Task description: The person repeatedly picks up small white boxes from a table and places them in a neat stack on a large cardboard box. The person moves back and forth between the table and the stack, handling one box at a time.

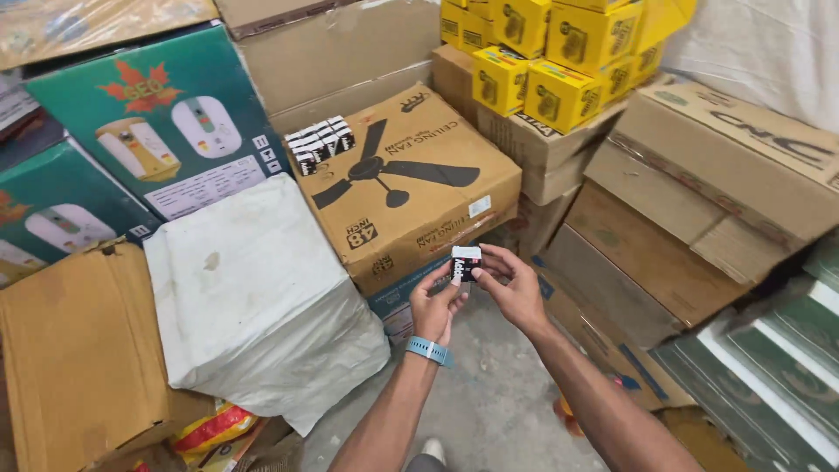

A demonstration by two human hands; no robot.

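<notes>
Black-and-white small box (465, 262) pinched between left hand (435, 304) and right hand (514, 288), fingers clamped on it, over brown fan carton (411, 183).

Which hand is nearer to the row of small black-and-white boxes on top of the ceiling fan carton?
Left. The left hand sits below and right of the row of small boxes; the right hand is further right. Both hold one small box.

Stockroom/warehouse: stacked cardboard cartons (690, 166), ceiling fan box (411, 183), small yellow boxes (559, 52), appliance boxes (157, 122), concrete floor (498, 402).
</notes>
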